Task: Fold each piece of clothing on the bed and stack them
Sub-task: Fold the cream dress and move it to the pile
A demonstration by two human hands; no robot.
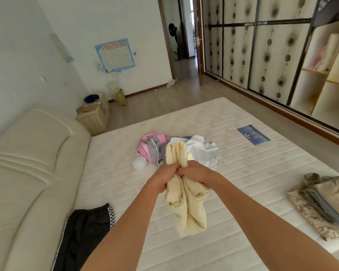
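I hold a pale yellow garment (186,208) with beaded trim up over the bare mattress (243,173). My left hand (163,178) and my right hand (194,172) grip it side by side near its middle; part sticks up above my fists and the rest hangs below. Behind it lies a heap of unfolded clothes: a pink and grey piece (151,145) and a light blue piece (204,149). A black garment (82,231) with checkered trim lies at the near left. At the right edge sits a stack of folded clothes (325,202), camouflage at the bottom.
A white round object (139,163) rests beside the pink piece. The padded cream headboard (27,173) runs along the left. A bedside cabinet (94,116) stands beyond it. Wardrobe doors and open shelves (282,55) line the right wall, with floor between them and the bed.
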